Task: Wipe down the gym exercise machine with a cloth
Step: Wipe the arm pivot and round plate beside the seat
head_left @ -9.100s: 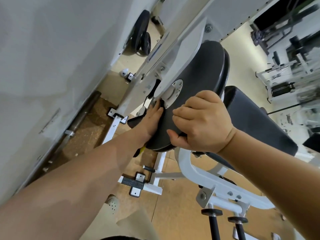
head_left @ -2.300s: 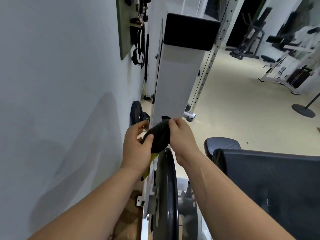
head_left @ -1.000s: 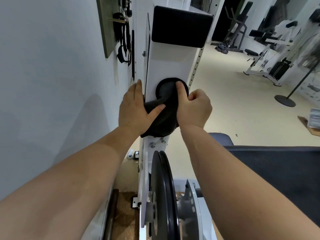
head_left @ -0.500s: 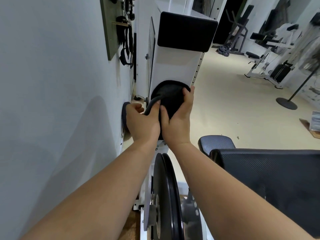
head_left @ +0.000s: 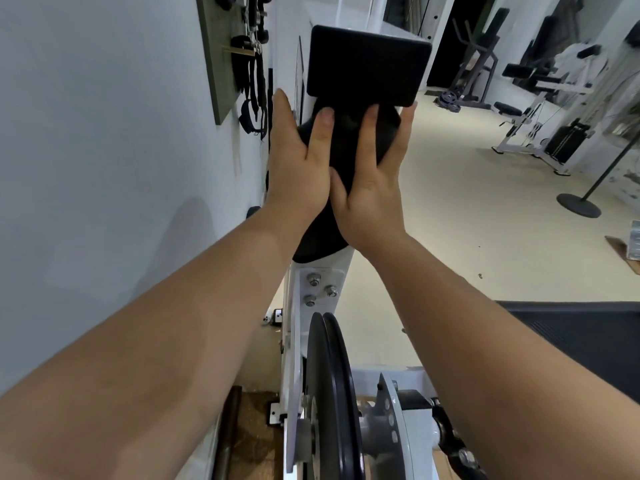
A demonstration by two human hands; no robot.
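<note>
The left hand (head_left: 298, 161) and right hand (head_left: 372, 188) lie flat, fingers straight, pressing the black cloth (head_left: 348, 143) round the white upright (head_left: 343, 263), just under the black cap (head_left: 367, 64) at 12 o'clock. Wiping toward 6 o'clock, the cloth could snag on the 3 bolts (head_left: 331, 291).

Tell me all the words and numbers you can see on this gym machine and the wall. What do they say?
No text here can be read.
Side panel on the white machine: seen edge-on, unreadable.
Black weight plates: only the rims show, no numbers.
Black cloth under the left hand and right hand: no label shows.
Wall board: no writing visible.
</note>
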